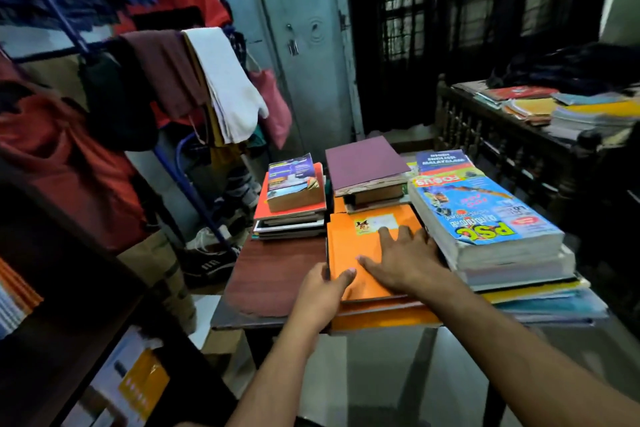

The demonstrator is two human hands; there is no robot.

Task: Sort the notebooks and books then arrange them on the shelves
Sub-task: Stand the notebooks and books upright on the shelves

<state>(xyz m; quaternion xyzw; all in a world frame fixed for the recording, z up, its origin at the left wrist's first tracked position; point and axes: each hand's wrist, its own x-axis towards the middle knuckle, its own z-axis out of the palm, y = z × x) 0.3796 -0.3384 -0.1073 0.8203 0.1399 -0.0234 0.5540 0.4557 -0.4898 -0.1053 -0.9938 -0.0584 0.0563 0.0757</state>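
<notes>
On the dark reddish-brown wooden table (273, 281), several stacks of books are lying, and both bare hands are resting on the nearest one. The left hand (320, 298) is gripping the near left edge of the flat orange hardcover notebook (349, 246), with the thumb curled over the cover and the fingers tucked out of sight below the edge. The right hand (403, 260) is lying flat on the same cover, its fingers spread and straight, pressing down without curling round anything. This orange notebook is sitting on top of a low pile of further orange covers at the table's front edge.

Just to its right, touching it, the thick blue paperback guide with yellow "PSC" lettering (485, 215) is lying on top of a tall stack of thick volumes and thin notebooks. Behind the orange notebook, the plain maroon hardcover book (363, 159) is sitting on top of a stack of old worn volumes. Toward the left rear of the table, the small thick paperback with a blue and orange cover (294, 184) is crowning another pile of thin notebooks.

At the lower left, the dark wooden shelf unit (69, 305) is holding some upright books. Behind it, clothes are hanging over the blue metal rack (194, 198).
</notes>
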